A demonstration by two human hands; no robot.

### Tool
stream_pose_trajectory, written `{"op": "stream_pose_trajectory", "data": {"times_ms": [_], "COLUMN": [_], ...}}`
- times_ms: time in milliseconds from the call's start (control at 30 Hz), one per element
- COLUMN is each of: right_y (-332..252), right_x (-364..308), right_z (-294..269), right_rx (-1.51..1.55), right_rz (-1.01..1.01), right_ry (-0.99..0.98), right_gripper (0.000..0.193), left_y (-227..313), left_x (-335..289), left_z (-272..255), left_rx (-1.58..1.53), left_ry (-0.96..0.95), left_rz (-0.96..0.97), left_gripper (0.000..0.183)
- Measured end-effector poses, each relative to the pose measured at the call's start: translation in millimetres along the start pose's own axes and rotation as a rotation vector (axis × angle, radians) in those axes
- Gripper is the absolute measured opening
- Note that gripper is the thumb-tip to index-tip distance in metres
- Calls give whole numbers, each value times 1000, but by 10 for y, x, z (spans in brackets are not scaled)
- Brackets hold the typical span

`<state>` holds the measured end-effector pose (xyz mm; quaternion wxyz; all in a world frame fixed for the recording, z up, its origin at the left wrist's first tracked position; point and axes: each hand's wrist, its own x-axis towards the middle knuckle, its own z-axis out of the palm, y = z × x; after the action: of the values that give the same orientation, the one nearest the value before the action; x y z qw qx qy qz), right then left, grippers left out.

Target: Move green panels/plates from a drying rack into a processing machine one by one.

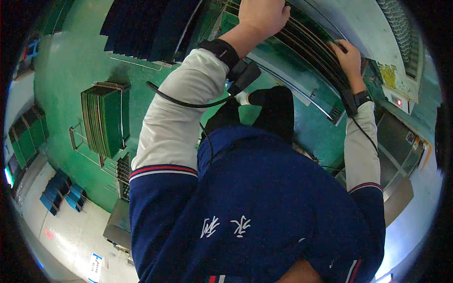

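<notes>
My left hand is at the top edge of the view, over the left end of a row of thin dark panels. Its thumb is bent inward, and the other fingers are mostly cut off or turned away, so what they grip is hidden. At the right end of the row, my right hand has its thumb and fingers closed on the edge of a thin panel. The panels stand close together on edge, with narrow brownish edges showing, in a metal-railed rack. Each wrist wears a black strapped device with a cable.
Large dark panels hang in a rack at upper left. A stack of green boards stands on a wire rack over the green floor. A pale machine with a small red display is at right, beside a metal cabinet.
</notes>
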<state>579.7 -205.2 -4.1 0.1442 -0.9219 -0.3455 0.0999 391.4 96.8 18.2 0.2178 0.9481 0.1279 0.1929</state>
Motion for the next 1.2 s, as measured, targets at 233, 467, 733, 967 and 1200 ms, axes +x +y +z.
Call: {"op": "stream_pose_trajectory", "data": {"times_ms": [233, 467, 733, 967, 1200], "right_y": [24, -20, -85, 27, -31], "right_x": [-50, -47, -93, -112, -94], "right_z": [24, -15, -7, 6, -20], "right_rx": [15, 25, 11, 33, -12], "right_rz": [-31, 3, 43, 25, -14], "right_ry": [42, 3, 12, 19, 26], "right_gripper": [42, 42, 41, 44, 44], "left_y": [35, 47, 50, 118, 18], "left_x": [6, 4, -14, -22, -67], "left_z": [-32, -40, -61, -81, 174], "left_rx": [8, 3, -16, 21, 116], "left_ry": [-56, -40, -55, -92, 130], "left_rz": [-2, 1, -15, -14, 64], "left_gripper": [29, 29, 29, 28, 32]}}
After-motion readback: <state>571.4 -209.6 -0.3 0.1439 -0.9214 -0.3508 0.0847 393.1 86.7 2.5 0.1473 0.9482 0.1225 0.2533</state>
